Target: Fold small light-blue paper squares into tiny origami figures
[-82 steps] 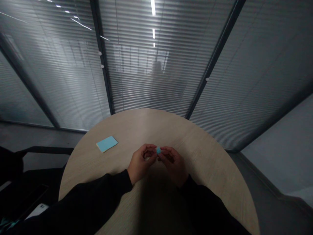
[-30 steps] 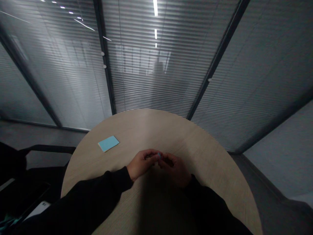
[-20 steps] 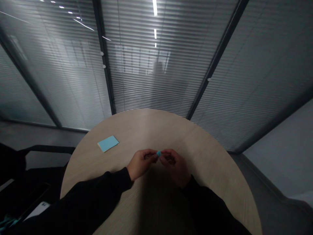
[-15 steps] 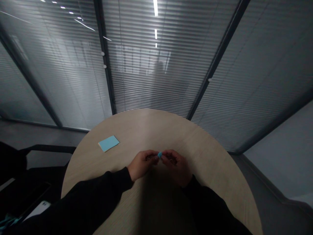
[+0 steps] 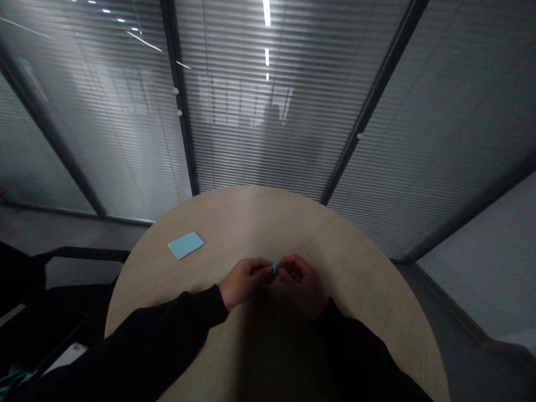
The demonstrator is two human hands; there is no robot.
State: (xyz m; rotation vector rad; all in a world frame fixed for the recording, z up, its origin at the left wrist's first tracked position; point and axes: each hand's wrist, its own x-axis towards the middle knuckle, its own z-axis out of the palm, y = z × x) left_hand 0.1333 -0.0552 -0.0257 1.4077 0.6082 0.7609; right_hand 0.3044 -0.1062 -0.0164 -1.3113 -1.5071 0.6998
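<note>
A small folded piece of blue paper (image 5: 275,267) is pinched between my two hands above the middle of the table. My left hand (image 5: 247,281) grips its left side with thumb and fingertips. From the other side, my right hand (image 5: 305,285) pinches it with thumb and forefinger. Much of the paper is covered by the fingertips, so its exact shape is hard to make out. To the left on the tabletop lies a flat pad of light blue sticky notes (image 5: 186,245), apart from both hands.
The round wooden table (image 5: 355,268) stands against glass partitions with closed blinds (image 5: 259,151). At the left is a dark chair with an armrest (image 5: 87,254). A white phone-like object (image 5: 67,357) lies at the lower left, beside my sleeve.
The blue paper has shifted slightly right and looks narrower between the fingertips. My left fingers have moved a little right with it; the sticky notes have stayed put.
</note>
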